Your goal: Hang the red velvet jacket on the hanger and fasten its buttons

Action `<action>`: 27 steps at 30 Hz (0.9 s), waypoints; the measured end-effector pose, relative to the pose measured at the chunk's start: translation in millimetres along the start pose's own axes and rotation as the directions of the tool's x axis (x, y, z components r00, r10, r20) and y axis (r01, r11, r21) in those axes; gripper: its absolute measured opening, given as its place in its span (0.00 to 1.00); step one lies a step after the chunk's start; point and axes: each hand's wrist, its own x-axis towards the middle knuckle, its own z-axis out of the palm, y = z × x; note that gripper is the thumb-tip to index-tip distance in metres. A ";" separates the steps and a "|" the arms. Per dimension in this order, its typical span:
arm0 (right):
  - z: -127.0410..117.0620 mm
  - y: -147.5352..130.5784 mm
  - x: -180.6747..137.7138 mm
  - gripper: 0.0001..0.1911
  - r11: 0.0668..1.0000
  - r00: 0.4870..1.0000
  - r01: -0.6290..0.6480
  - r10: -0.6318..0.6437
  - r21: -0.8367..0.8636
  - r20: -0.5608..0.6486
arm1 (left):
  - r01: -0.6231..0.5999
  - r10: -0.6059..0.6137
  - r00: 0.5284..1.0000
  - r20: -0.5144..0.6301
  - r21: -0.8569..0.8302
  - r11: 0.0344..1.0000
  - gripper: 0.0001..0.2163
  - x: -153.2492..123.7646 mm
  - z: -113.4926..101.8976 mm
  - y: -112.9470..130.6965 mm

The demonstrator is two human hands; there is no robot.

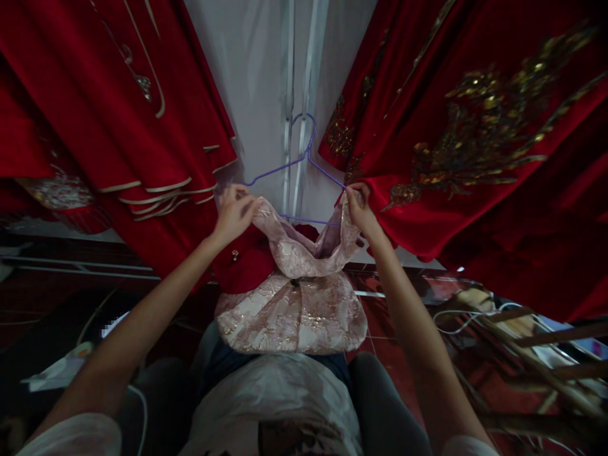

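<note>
Seen from the head camera, looking down and forward, two bare arms reach up toward a purple wire hanger (311, 221) held in front of a white wall (251, 76). The hanger's long axis runs left to right between the hands, with its hook pointing up against a pale vertical rail (299, 63). The left hand (235, 212) is pinched closed on pink brocade cloth at the hanger's left end. The right hand (360, 206) is pinched closed on the same cloth at the right end. Both hands sit about equally near. The pink garment (294, 304) sags from the hanger's bar down toward the person's lap, with a red buttoned panel (244, 259) showing at its left. Red velvet robes hang close on the left (118, 114) and, with gold embroidery, on the right (475, 126); the right one touches the right hand. A clear plastic bag (280, 392) lies on the lap, and a wooden frame (522, 342) lies lower right.
</note>
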 end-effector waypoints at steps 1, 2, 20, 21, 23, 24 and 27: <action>-3.6 -2.3 0.1 0.17 1.000 1.000 0.007 -0.007 0.000 0.005 | 0.052 -0.052 0.999 -0.018 0.045 0.998 0.16 0.8 -4.6 -16.0; -7.2 -5.4 0.0 0.15 1.000 1.000 0.014 -0.014 0.002 0.019 | 0.094 -0.092 0.995 -0.029 0.078 0.993 0.16 -0.1 -8.0 -31.9; -29.1 -20.5 9.0 0.09 0.999 0.995 0.040 -0.036 -0.037 0.098 | 0.269 -0.266 0.961 -0.083 0.027 0.963 0.18 -21.1 -4.9 -104.0; -29.8 -21.3 8.8 0.09 0.998 0.993 0.039 -0.035 -0.039 0.111 | 0.252 -0.252 0.964 -0.083 -0.006 0.968 0.18 -17.0 -4.0 -104.6; -30.8 -22.4 8.4 0.10 0.999 0.990 0.032 -0.026 -0.043 0.136 | 0.206 -0.212 0.973 -0.087 -0.073 0.976 0.18 -4.0 -0.2 -100.8; -31.1 -22.6 8.3 0.10 0.999 0.989 0.028 -0.022 -0.045 0.143 | 0.180 -0.189 0.978 -0.092 -0.098 0.979 0.18 4.6 2.7 -95.5; -32.5 -21.8 8.9 0.11 0.998 0.988 0.030 -0.022 -0.051 0.155 | 0.097 -0.108 0.991 -0.076 -0.136 0.986 0.18 32.2 13.2 -66.7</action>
